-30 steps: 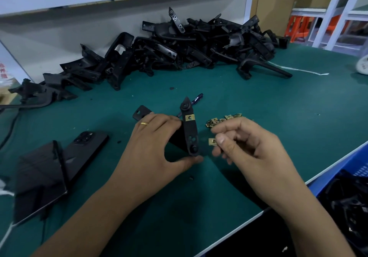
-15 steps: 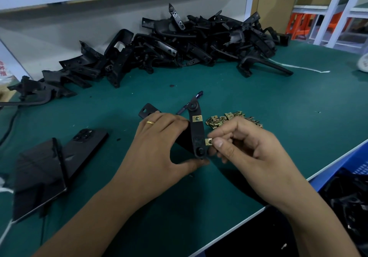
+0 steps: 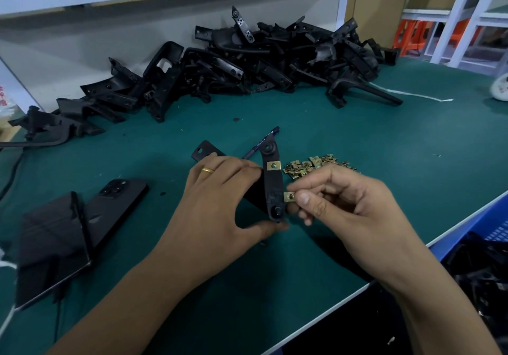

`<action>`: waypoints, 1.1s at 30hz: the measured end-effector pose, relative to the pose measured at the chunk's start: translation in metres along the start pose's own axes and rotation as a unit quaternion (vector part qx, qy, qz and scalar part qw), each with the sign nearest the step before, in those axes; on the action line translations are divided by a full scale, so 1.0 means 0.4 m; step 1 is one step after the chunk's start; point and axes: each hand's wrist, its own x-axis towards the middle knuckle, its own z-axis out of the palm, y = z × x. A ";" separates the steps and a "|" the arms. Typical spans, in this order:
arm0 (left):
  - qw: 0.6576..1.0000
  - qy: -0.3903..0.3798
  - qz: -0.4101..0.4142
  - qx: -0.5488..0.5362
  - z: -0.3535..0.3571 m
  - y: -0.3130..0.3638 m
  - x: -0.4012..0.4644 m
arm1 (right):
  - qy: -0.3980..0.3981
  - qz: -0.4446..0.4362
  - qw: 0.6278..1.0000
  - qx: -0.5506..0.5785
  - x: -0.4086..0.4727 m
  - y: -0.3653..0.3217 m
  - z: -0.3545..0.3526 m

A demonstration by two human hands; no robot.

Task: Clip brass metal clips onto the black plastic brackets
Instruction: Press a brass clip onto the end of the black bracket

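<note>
right hand (image 3: pixel 349 206) pinches a small square brass metal clip (image 3: pixel 289 197) against the edge of a long black plastic bracket (image 3: pixel 273 184) gripped upright by the left hand (image 3: pixel 220 203), loose brass clips (image 3: pixel 310 164) heaped at one o'clock on the green worktable (image 3: pixel 384 148).

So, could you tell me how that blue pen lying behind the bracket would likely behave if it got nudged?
The blue pen is a slim round barrel lying flat on the green mat, so it would probably roll sideways. It looks light and stiff. The held bracket hides its near end, so whether it would be stopped there is unclear.
</note>
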 end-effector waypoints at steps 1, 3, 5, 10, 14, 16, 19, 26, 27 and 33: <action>1.000 0.001 0.002 0.000 0.000 0.000 0.000 | 0.000 0.001 1.000 0.001 0.000 0.000 0.000; 1.000 0.004 0.004 -0.002 0.001 0.001 0.001 | 0.001 0.001 1.000 0.005 0.000 0.000 0.000; 1.000 0.007 0.008 0.001 0.000 0.002 0.003 | 0.003 0.001 1.000 0.008 0.001 -0.001 0.000; 1.000 0.005 0.015 0.009 0.000 0.005 0.004 | 0.014 0.000 1.000 0.003 0.001 -0.002 0.000; 1.000 0.001 0.007 0.009 0.000 0.002 0.002 | 0.013 -0.006 0.999 -0.031 0.000 -0.003 0.006; 1.000 0.000 0.008 0.011 0.000 0.000 0.001 | 0.009 -0.004 0.999 -0.040 -0.001 -0.002 0.006; 1.000 -0.007 0.010 0.012 0.001 0.000 0.001 | 0.005 -0.004 0.999 -0.041 -0.001 -0.005 0.006; 1.000 -0.008 0.024 -0.006 -0.005 0.008 0.002 | 0.000 0.008 1.000 0.004 0.001 -0.012 0.000; 0.999 -0.010 0.029 -0.009 -0.005 0.010 0.001 | -0.004 0.014 1.000 0.012 0.002 -0.013 -0.002; 0.999 -0.013 0.049 -0.013 -0.002 0.015 0.000 | -0.035 0.030 0.999 0.006 0.008 -0.007 0.000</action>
